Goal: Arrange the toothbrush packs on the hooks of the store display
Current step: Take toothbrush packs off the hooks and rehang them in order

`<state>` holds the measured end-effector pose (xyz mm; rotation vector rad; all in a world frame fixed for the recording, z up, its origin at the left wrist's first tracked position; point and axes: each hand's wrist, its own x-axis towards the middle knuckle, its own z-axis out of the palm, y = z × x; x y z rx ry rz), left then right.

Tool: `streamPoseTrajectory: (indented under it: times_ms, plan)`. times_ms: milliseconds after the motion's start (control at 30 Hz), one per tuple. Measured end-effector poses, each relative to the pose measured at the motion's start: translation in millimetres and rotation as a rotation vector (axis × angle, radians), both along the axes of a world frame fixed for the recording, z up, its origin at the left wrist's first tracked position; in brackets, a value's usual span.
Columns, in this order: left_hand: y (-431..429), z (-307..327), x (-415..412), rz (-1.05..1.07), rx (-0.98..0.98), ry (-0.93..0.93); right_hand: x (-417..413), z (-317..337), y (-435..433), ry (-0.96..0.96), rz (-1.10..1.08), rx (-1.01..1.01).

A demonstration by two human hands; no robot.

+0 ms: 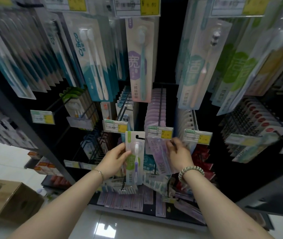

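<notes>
Pack [135, 176] stands upright in the left hand [115, 158], in front of the display [240, 178] and on no hook. Its card is green and white, with a purple-handled brush under a clear blister. The thumb lies across the blister and the other fingers curl behind the left edge, so the hand is clamped on the pack. The hook-shaped cutout at the pack's top is free and sits just below a yellow-and-white tag [115, 125].

The right hand [178, 153] is at the right edge of the purple packs [157, 152], which hang tilted under a second tag [160, 132]. Its fingers bend toward them, but they are motion-blurred and I cannot tell whether they pinch a pack or only touch it. A bead bracelet [191, 171] circles that wrist.

Behind the second tag a black hook [161, 100] runs back into the display, carrying a row of more purple packs. Hooks on either side hold further rows, each with its own tag. Above them hang upper packs [140, 61], bigger in view, with teal, purple and green cards.

A cardboard box [4, 195] stands on the glossy floor [103, 225] at lower left, well apart from both hands.
</notes>
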<state>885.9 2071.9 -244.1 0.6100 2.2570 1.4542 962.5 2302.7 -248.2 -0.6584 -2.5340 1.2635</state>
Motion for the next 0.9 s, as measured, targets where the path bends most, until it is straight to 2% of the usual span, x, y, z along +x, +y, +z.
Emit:
streamPoseTrajectory:
  times_ms: [367,533,900]
  plan:
    - [-9,14,8,-0.009,0.011,0.064,-4,9,-8,-0.103,-0.005,0.137]
    - [-10,15,12,-0.021,0.007,0.079,11,14,-9,-0.149,0.0,0.318]
    - [4,35,16,-0.071,0.024,0.089,44,58,-16,-0.108,0.222,0.611]
